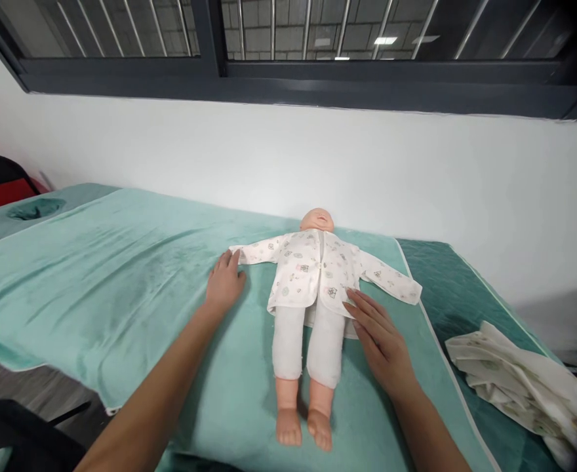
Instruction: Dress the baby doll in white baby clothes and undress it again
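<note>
A baby doll lies on its back with its head towards the wall, wearing a white printed jacket [298,269] and white leggings [287,344]. Its bare feet [288,427] point at me, and both sleeves are spread out sideways. My left hand [224,283] rests at the cuff of the sleeve on the left, fingertips on the cloth and thumb apart from them. On the other side, my right hand [381,337] lies with fingers stretched out, their tips touching the jacket's lower front edge. No doll hand shows at either cuff.
A light green cover [121,262] spreads over the padded table, with a darker green surface [429,269] at the right. A crumpled white cloth [519,380] lies there. Behind stands a white wall [180,151] under a dark-framed window [293,82]. A red and black object [3,187] is at far left.
</note>
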A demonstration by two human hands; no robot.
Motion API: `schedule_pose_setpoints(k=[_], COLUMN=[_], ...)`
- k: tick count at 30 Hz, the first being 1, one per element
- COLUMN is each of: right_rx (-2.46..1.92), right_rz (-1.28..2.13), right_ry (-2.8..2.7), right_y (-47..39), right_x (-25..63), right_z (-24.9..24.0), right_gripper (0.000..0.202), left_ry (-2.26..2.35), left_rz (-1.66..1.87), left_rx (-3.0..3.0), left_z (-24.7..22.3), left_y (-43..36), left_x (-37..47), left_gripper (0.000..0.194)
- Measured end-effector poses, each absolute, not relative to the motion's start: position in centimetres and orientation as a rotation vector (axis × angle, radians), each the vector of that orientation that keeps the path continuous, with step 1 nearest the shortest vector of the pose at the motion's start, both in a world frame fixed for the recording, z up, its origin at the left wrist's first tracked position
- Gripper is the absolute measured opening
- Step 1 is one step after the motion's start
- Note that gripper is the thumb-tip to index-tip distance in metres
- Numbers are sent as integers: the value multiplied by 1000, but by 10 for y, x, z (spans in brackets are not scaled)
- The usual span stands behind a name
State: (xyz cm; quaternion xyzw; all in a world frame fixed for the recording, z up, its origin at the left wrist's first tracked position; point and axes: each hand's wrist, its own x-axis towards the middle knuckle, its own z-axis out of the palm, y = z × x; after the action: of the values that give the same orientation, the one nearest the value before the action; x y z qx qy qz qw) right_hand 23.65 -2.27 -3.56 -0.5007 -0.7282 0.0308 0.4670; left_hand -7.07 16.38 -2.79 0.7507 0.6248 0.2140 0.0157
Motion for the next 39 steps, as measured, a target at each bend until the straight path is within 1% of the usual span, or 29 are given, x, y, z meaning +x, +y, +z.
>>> schedule_pose_setpoints(k=[3, 6, 12, 15, 18, 22, 24, 27, 30, 35, 39], right_rx=[-1257, -1273, -1291, -1287, -1378, -1534, -1426, -1126, -947, -859, -958], right_rz=[90, 106, 135, 211, 293, 354, 459, 691, 842, 824, 824], right_ry=[-1762, -1752, -1762, -1724, -1452, -876, -656, -371, -237, -285, -319], right_y=[-24, -25, -23, -23, -22, -14, -10, -7, -6, 5, 19], right_x=[237, 237, 237, 238, 239, 249, 259, 278, 293, 301, 307], right_z=[-36, -36, -34, -35, -38, -45, -46, -45, -44, -44, -38], right_gripper=[46, 43, 41, 37, 34, 41, 41, 39, 38, 43, 49], left_ry=[2016, 2000, 2059, 2047, 2034, 2032, 2042, 2050, 2040, 2016, 2010], left_rz=[521, 457, 512, 547, 568, 588, 584, 580, 604, 665, 677], left_rx=[2355, 2418, 2408, 2392, 2363, 2367, 2374, 2374, 2368, 2333, 2328], left_z=[-26, -26, -29, -31, -31, -32, -33, -33, -32, -32, -33], left_y=[192, 210, 220, 219, 218, 221, 223, 224, 224, 225, 226], left_x=[-77, -83, -91, -92, -93, -95, -95, -95, -95, -96, -97], left_gripper=[60, 60, 59, 57, 59, 57, 54, 53, 53, 51, 51])
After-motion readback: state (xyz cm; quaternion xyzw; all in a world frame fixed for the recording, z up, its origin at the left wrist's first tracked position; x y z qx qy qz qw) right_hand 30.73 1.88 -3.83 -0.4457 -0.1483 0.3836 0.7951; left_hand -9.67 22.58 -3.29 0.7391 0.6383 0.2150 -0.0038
